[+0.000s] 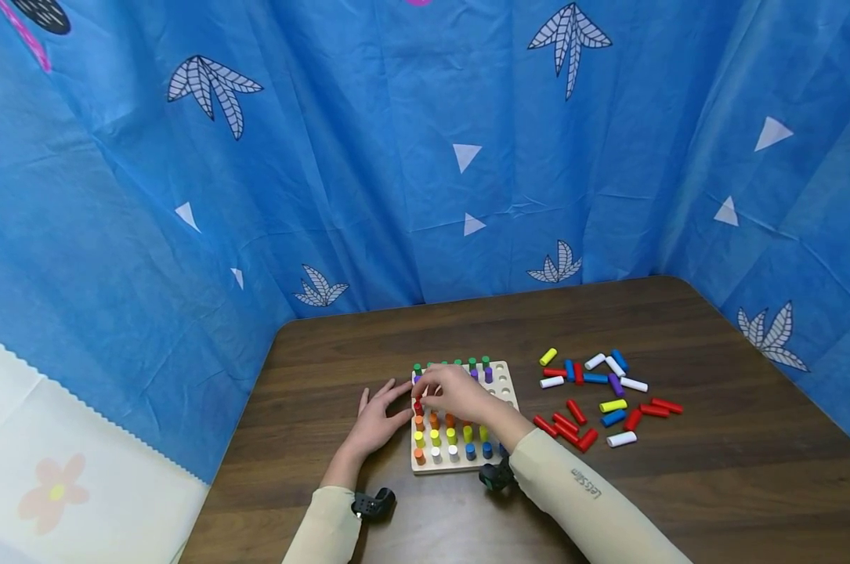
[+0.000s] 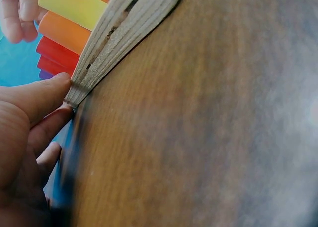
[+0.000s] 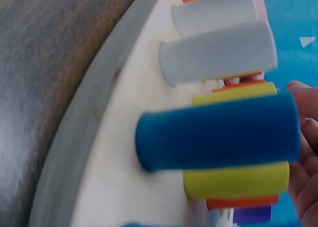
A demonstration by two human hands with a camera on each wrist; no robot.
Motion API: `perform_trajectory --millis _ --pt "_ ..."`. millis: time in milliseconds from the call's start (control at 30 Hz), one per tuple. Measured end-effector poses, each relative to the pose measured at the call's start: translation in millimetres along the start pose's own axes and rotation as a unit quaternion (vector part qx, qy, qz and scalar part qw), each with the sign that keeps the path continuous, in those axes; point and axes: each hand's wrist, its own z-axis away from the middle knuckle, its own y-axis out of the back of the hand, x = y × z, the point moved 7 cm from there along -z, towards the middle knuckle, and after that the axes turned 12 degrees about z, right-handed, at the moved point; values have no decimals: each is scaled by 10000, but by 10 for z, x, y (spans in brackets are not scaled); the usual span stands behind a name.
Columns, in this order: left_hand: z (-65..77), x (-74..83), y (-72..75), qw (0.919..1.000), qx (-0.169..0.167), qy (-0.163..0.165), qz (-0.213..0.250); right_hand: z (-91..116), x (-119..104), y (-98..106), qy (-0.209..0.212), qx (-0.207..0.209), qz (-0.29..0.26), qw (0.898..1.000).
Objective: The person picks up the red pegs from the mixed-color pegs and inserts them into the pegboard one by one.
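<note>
A pale wooden pegboard (image 1: 460, 468) bears rows of coloured pegs standing upright. My left hand (image 1: 377, 427) lies at its left side with fingers spread. Thumb and forefinger, fairly straight, touch the board's edge (image 2: 107, 48) near a corner. Over the board's left column reaches my right hand (image 1: 456, 394), its fingertips pinching at the top of a red peg (image 1: 418, 408). Two red pegs (image 2: 58, 51) stand beside an orange peg (image 2: 64, 32) in the left wrist view. The right wrist view has that hand (image 3: 305, 152) behind a blue peg (image 3: 218, 132), its fingertips hidden there.
Right of the board, loose pegs lie scattered: several red ones (image 1: 566, 423), white ones (image 1: 621, 439), blue ones (image 1: 613, 417) and yellow ones (image 1: 613, 406). The brown table (image 1: 326, 368) meets a blue curtain (image 1: 425, 196) at the back.
</note>
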Motion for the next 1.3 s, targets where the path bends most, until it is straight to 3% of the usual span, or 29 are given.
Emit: perform_trajectory --millis 367,767,1300 --pt "-8 5 6 9999 -64 -73 -98 123 151 206 -246 532 -338 9977" --pt "-24 -3 3 9998 -70 -53 -165 255 317 282 -469 799 -215 9955" --pt "-6 0 -7 9998 -11 -127 -173 498 690 517 -1078 1292 -192 9856"
